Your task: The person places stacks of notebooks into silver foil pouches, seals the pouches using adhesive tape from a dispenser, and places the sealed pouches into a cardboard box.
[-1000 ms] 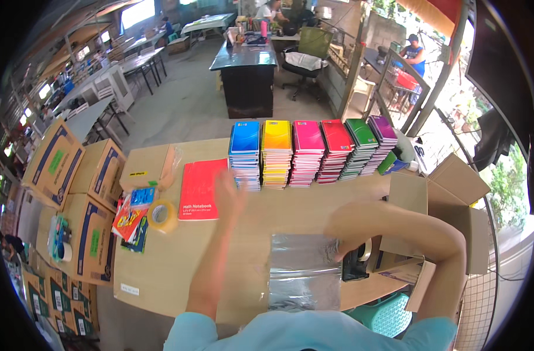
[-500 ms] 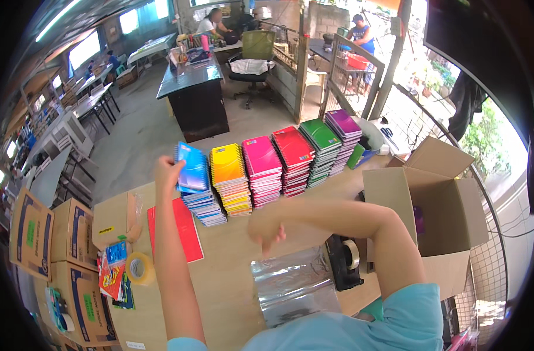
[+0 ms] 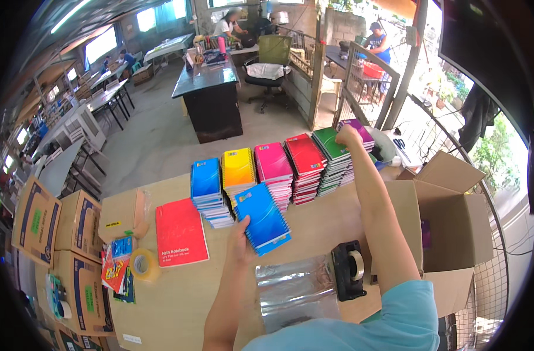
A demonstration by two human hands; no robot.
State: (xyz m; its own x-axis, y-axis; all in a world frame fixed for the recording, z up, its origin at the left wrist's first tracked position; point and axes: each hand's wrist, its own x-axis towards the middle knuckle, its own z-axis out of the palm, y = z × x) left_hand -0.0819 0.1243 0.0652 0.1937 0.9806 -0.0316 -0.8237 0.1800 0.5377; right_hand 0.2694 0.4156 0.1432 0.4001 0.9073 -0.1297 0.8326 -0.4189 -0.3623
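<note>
My left hand grips a blue spiral notebook by its left edge, tilted above the table; a second blue edge shows beneath it. My right arm reaches far forward, and my right hand is closed on the near left part of the top purple notebook, its fingertips partly hidden. In a row stand stacks of spiral notebooks: blue, yellow, pink, red and green, with the purple stack at the right end.
A red notebook lies left of the stacks, near a tape roll. Clear plastic film and a black tape dispenser lie close to me. An open carton stands right; closed cartons stand left.
My left hand has brought the blue notebook from its stack toward me and rightward. My right hand has gone from above the near table to the purple stack. The view has shifted slightly.
</note>
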